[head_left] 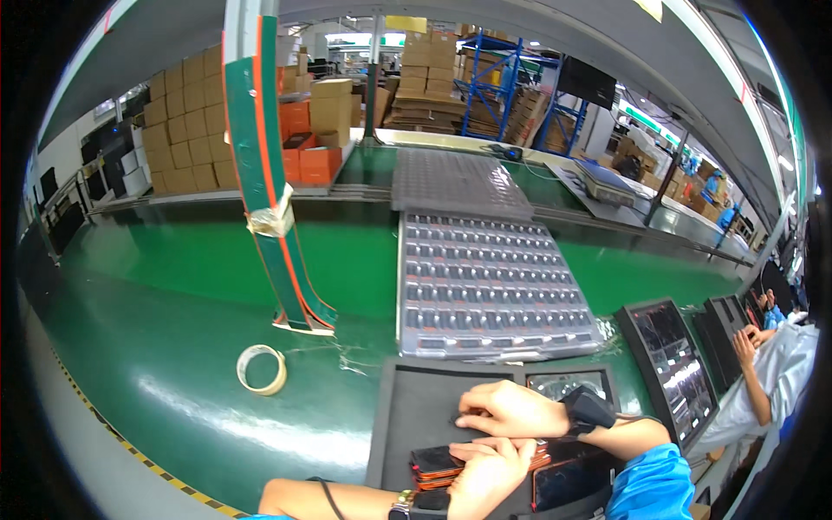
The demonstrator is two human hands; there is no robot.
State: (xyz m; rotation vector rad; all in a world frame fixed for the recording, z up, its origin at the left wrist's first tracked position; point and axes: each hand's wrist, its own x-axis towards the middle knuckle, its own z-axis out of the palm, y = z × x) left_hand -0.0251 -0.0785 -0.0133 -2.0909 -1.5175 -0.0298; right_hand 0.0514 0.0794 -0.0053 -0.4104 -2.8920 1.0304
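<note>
My left hand (490,475) lies with its fingers stretched over a stack of flat, glossy dark panels with orange edges (436,469). Just above it my right hand (511,409) is closed, its fingers curled downward over the black foam tray (416,407). A small dark bit shows at the right fingertips, too small to name. Beside the stack, another dark glossy panel (563,485) lies in the tray, partly covered by my right arm. A clear-wrapped piece (568,383) sits in the tray's far right compartment, behind my right wrist.
Beyond the tray stands a clear plastic blister tray (490,286) holding rows of small dark parts. A tape roll (262,370) lies left on the green table, near a green post (260,165). At right are another foam tray (667,368) and a co-worker's hands (750,342).
</note>
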